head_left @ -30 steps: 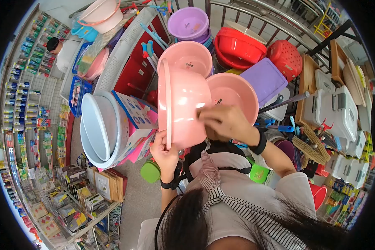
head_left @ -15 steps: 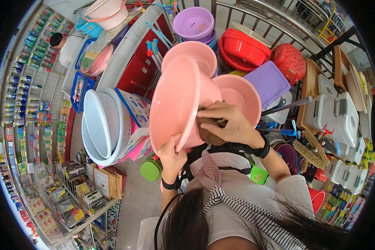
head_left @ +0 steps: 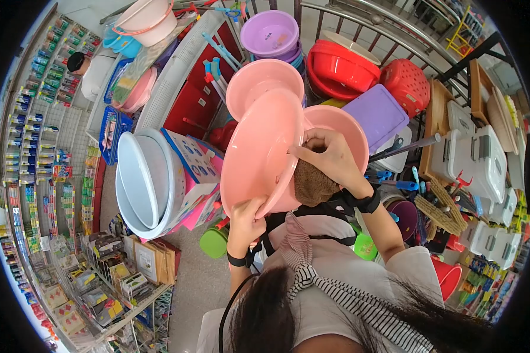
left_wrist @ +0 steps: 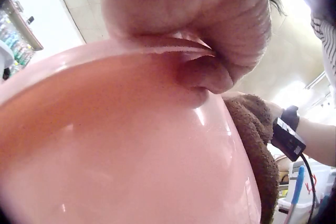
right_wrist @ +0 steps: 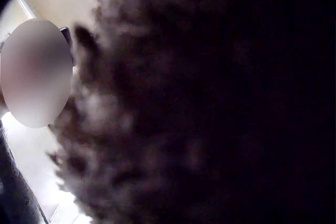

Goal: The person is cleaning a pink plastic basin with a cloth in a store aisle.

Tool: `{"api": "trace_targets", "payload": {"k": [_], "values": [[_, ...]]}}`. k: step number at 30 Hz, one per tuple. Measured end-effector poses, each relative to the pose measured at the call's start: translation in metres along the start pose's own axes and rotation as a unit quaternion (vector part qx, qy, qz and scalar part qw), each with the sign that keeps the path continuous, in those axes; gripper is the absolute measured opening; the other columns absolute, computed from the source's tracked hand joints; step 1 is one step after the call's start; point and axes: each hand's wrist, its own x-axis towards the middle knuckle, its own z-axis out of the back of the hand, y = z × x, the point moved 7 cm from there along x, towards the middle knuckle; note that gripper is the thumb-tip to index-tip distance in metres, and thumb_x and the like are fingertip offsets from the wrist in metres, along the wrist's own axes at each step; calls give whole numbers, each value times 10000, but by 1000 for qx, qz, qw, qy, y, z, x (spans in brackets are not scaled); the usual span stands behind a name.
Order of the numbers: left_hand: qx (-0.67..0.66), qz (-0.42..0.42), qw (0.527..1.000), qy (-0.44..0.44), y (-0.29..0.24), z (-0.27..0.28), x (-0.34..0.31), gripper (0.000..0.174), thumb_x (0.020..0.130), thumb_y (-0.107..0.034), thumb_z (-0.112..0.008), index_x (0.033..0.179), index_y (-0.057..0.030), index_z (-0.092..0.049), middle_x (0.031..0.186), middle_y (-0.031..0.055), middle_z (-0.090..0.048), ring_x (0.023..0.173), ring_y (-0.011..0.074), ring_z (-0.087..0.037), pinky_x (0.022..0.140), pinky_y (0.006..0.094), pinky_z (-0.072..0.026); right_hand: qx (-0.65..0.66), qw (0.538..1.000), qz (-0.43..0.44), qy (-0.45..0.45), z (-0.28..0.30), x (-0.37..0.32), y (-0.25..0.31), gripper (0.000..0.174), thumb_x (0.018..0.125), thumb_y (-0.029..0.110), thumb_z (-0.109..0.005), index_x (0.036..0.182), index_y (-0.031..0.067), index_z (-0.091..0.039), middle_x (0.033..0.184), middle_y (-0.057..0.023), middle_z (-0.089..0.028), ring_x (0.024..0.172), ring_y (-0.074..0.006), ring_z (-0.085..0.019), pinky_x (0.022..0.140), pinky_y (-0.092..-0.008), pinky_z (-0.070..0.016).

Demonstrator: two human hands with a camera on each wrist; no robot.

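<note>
A pink plastic basin [head_left: 259, 156] is held up tilted, its inside partly facing the head camera. At its lower rim, my left hand [head_left: 247, 222] grips the edge, thumb on one side and fingers on the other; the left wrist view shows this pinch close up on the basin wall [left_wrist: 121, 145]. My right hand [head_left: 333, 156] holds a brown cloth [head_left: 313, 187] against the right side of the basin, thumb and fingertips right at the rim. In the right wrist view the dark, fluffy cloth [right_wrist: 121, 119] fills most of the picture and hides the fingers.
Two more pink basins stand behind, one at the back [head_left: 265, 85] and another at the right [head_left: 341, 120]. Pale blue basins [head_left: 138, 176] are at the left, with red basins [head_left: 341, 67] and a purple lid [head_left: 376, 117] at the back right. Shelves line the left side.
The basin has turned from side-on, so its inside now shows. My right hand and the cloth have moved from its outer wall to the right rim. My left hand keeps its grip.
</note>
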Motion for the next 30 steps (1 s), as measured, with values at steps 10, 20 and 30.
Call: {"api": "trace_targets", "payload": {"k": [10,20,30], "values": [[-55,142,987,59,4,-32,16,551,671,96,-500,1208,-21,-528,788,161,-614,686,303,-655,689,332,-502,-93,983,85,130,-57,-43,28,257,794,103,-684,1022,10,-611,758,-112,-638,646,-220,-630,620,-324,-502],[-149,129,980,-11,17,-24,0,601,681,85,-470,1276,10,-512,731,81,-524,583,113,-482,556,245,-437,-250,938,238,-3,-30,-19,49,288,810,69,-614,1096,42,-620,1005,-143,-636,891,-350,-563,781,-423,-475],[-109,97,987,-70,3,-16,5,598,664,103,-480,1243,-24,-565,709,109,-534,548,147,-490,557,263,-435,-258,924,277,-54,-37,-41,46,642,741,135,-702,1327,-5,-482,1172,-200,-560,1114,-410,-532,891,-438,-465]]}}
